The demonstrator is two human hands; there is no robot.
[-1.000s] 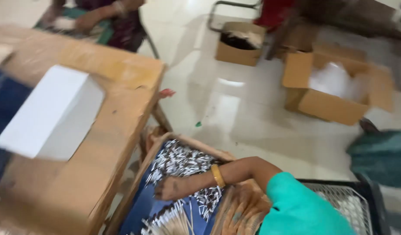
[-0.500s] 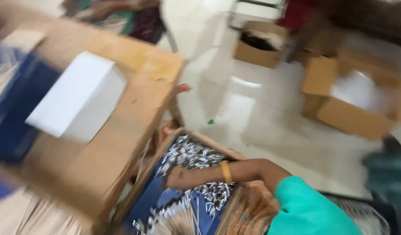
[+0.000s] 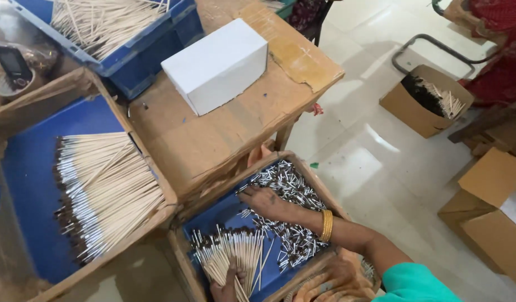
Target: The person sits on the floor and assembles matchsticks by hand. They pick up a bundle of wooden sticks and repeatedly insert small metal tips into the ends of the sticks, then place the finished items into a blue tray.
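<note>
My right hand [image 3: 262, 201], with a gold bangle on the wrist, lies palm down with fingers spread on a heap of small silver and dark pieces [image 3: 294, 187]. The heap is in a low blue-lined wooden box [image 3: 213, 215] on the floor. At the bottom edge my left hand [image 3: 227, 289] grips the lower end of a fanned bundle of thin wooden sticks with dark tips [image 3: 230, 251] in the same box. Only part of this hand shows.
A wooden table [image 3: 213, 140] above the box carries a white carton [image 3: 216, 64] and a blue crate of sticks [image 3: 123, 28]. At left is a blue-lined tray of sticks [image 3: 101, 190]. Cardboard boxes [image 3: 420, 103] [image 3: 487, 212] stand on the floor at right near a person in red [image 3: 493, 50].
The view has swung left and down, bringing the tray and blue crate into sight. My right hand stays in the box of pieces. My left hand with the stick bundle now shows.
</note>
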